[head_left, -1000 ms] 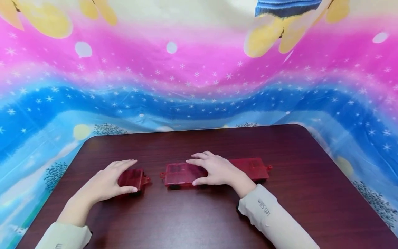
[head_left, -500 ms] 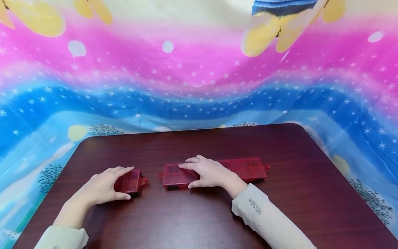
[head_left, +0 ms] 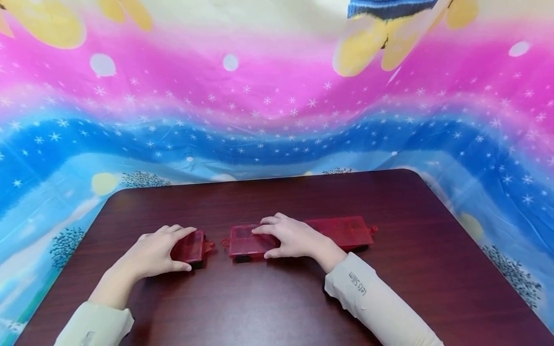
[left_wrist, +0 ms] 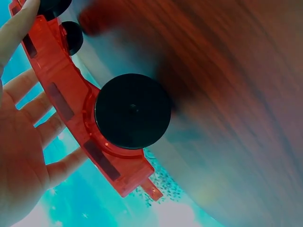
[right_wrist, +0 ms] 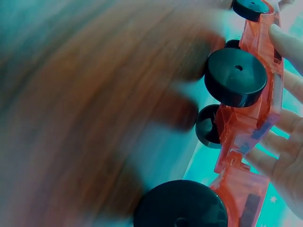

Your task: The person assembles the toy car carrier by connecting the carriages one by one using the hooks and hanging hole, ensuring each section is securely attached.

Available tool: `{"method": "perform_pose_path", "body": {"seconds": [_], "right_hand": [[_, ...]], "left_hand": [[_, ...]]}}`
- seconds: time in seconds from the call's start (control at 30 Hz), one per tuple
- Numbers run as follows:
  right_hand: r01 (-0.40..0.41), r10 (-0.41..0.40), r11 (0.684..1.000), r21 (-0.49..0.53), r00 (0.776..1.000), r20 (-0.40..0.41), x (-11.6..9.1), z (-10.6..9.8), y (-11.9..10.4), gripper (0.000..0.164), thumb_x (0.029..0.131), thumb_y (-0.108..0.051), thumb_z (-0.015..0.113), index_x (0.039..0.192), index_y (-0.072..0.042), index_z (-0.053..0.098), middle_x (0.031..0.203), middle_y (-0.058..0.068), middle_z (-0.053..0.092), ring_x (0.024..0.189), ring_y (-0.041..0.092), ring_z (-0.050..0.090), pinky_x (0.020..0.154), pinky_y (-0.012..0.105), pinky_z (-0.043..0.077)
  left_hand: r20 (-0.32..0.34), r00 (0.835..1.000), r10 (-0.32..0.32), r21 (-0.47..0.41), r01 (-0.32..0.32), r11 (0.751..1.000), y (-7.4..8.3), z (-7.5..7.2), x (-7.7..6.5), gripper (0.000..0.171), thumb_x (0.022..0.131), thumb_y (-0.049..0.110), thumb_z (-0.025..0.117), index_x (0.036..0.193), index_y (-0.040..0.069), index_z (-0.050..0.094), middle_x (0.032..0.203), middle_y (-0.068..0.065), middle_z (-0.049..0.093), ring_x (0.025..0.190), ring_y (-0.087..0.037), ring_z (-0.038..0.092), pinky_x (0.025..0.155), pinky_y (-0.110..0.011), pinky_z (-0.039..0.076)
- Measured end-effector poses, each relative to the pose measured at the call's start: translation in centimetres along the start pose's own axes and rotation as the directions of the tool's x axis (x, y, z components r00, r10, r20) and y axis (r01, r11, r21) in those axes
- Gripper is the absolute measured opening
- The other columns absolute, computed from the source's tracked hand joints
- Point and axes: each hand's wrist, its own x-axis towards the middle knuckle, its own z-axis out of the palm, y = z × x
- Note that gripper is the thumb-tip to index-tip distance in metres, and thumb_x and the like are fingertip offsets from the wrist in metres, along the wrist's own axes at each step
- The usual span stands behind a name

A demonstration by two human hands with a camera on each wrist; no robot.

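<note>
We see a dark reddish-brown wooden desk [head_left: 277, 298] with rounded far corners; on it stand three clear red toy wagons on black wheels, set in a row from left to right; the short wagon [head_left: 190, 245] stands at the left, apart from the others by a small gap; the middle wagon [head_left: 244, 240] and the right wagon [head_left: 346, 230] stand end to end; each end shows a small hook.
</note>
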Motion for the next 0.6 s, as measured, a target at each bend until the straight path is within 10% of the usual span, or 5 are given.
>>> {"method": "perform_pose_path", "body": {"seconds": [0.6], "right_hand": [[-0.009, 0.009, 0.998, 0.063, 1.0, 0.005, -0.4, -0.1, 0.3, 0.063, 0.085, -0.042, 0.076, 0.143, -0.027, 0.055, 0.151, 0.006, 0.048, 0.133, 0.023, 0.047, 0.103, 0.041, 0.05]], "left_hand": [[0.037, 0.999, 0.019, 0.029, -0.02, 0.999, 1.4, 0.2, 1.6, 0.089, 0.066, 0.052, 0.087, 0.142, 0.017, 0.054, 0.127, -0.009, 0.061, 0.117, -0.031, 0.056, 0.086, -0.067, 0.047]]}}
